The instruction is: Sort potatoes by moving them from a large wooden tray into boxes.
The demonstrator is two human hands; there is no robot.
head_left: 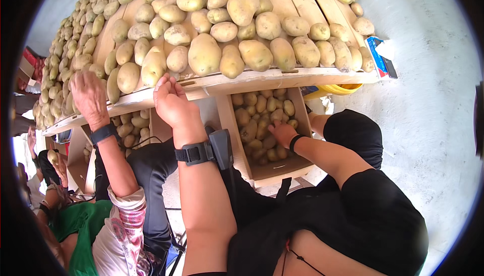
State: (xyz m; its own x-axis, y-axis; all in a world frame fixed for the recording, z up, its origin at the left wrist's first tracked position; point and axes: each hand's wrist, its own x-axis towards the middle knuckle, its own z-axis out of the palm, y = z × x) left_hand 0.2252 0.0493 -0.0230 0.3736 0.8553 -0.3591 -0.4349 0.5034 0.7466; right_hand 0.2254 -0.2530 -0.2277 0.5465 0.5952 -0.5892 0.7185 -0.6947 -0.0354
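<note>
My left hand (172,100) is at the front edge of the wooden table (211,83), its fingers bunched together. The fingertips are close to a large oblong potato (154,66); whether they touch it is unclear. I see nothing between the fingers, but part of the grasp is hidden. Below the tabletop, my right hand (284,133) reaches into a cardboard box (280,168) of potatoes. Its fingers rest on potatoes (263,127) there, and I cannot tell whether they grip one. Black bands circle both my wrists; the left one carries a dark device (221,149).
Many potatoes cover the tabletop. A co-worker's hand (90,96) hovers over them on my left. Another potato box (132,128) stands below. A yellow bucket (340,88) is under the right end; a blue packet (378,54) lies at that corner. Another person's hand holds a potato (53,157) far left.
</note>
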